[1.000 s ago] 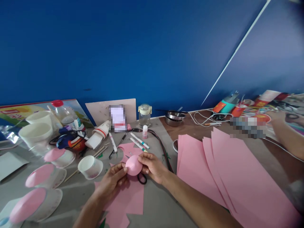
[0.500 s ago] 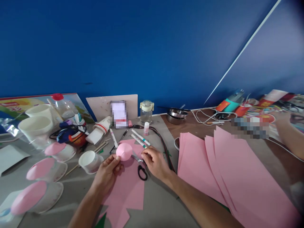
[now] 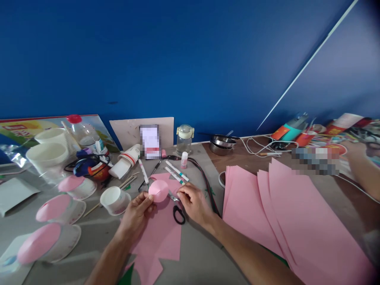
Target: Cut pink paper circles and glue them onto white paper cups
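My left hand point(image 3: 141, 209) pinches the near edge of a round pink paper cone point(image 3: 158, 191), shallow and with a seam. Just right of it, my right hand point(image 3: 194, 202) has its thumb and fingers pressed together; whatever they hold, if anything, is hidden. Between the hands lie black-handled scissors point(image 3: 179, 215), partly over a cut pink paper sheet point(image 3: 166, 237). To the left stands a white paper cup point(image 3: 114, 201). Further left are several cups on their sides or upturned with pink paper tops, one pink top point(image 3: 40, 242) nearest me.
A glue stick point(image 3: 184, 160), white markers point(image 3: 175, 174) and a phone point(image 3: 150, 141) lie or stand behind my hands. Stacked pink sheets point(image 3: 299, 206) cover the right. A glass jar point(image 3: 184, 140) and metal bowls point(image 3: 222, 144) stand by the wall. Another person's arm point(image 3: 363, 168) is at far right.
The view has shifted slightly, moving everything a little to the right. My left hand has tilted the pink paper cone slightly; my right hand stays closed in much the same place.
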Action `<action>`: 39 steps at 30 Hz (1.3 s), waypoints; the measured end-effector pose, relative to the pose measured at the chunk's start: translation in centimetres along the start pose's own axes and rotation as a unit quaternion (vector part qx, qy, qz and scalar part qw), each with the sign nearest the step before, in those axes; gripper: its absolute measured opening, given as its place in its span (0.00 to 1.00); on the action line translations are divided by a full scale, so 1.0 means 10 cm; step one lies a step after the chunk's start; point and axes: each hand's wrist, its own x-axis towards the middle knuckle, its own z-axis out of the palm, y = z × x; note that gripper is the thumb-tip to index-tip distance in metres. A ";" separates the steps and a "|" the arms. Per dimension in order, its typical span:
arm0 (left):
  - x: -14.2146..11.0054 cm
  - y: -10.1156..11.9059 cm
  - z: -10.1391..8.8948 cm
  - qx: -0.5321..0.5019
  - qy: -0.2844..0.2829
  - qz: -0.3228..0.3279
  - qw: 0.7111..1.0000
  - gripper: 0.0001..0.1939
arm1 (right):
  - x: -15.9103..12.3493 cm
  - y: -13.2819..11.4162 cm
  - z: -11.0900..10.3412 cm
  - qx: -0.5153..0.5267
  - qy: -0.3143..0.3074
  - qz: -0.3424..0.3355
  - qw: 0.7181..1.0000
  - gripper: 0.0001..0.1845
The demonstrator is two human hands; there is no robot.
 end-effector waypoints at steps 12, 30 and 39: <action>0.01 0.04 -0.02 -0.011 0.010 0.034 0.999 0.15 | 0.02 0.16 -0.04 -0.066 0.021 0.010 0.998 0.07; -0.03 0.08 -0.04 0.134 -0.061 -0.019 0.989 0.19 | 0.13 0.32 -0.18 -0.101 0.069 0.040 0.992 0.06; -0.05 0.07 -0.02 0.121 -0.094 -0.030 0.988 0.19 | 0.04 0.07 -0.15 -0.035 -0.012 -0.046 0.998 0.17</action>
